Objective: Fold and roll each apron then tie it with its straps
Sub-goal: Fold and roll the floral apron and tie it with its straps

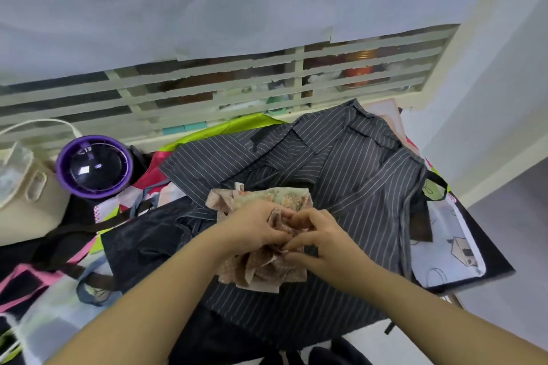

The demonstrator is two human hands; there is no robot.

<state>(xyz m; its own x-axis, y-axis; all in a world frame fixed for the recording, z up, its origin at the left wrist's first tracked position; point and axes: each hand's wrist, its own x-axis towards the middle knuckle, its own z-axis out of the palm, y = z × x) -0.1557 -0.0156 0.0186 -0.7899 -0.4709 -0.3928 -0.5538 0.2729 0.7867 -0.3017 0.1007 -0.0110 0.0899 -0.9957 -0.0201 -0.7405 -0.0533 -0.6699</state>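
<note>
- A grey pinstriped apron (350, 163) lies spread and rumpled over most of the pile, reaching from the window grille (207, 89) at the back down to the near edge; black trim and a black strap loop show along its right side.
- Under it, other aprons overlap in layers: a lime-green one (237, 124) peeks out at the back, a pale blue one with cartoon prints (444, 249) lies to the right, and a dark, slightly shiny one (142, 243) sits to the left with pink and red fabric around it. The surface beneath is hidden by the cloth.
- A cream bag (26, 201) with a looping handle stands at the far left.
- Just beside it rests a purple-rimmed round object with a dark glossy dome (95, 167).
- The small floral apron bundle (267, 270), folded into a compact lump of beige-pink and green patterned cloth, sits on the pinstriped apron near the middle of the view.
- The left hand (255, 225) presses onto the top of the bundle, fingers curled and pinching a strap of the same beige fabric.
- The right hand (320, 240) meets it from the right, thumb and fingers narrowed onto the strap at the bundle's centre; the 2 hands touch there.
</note>
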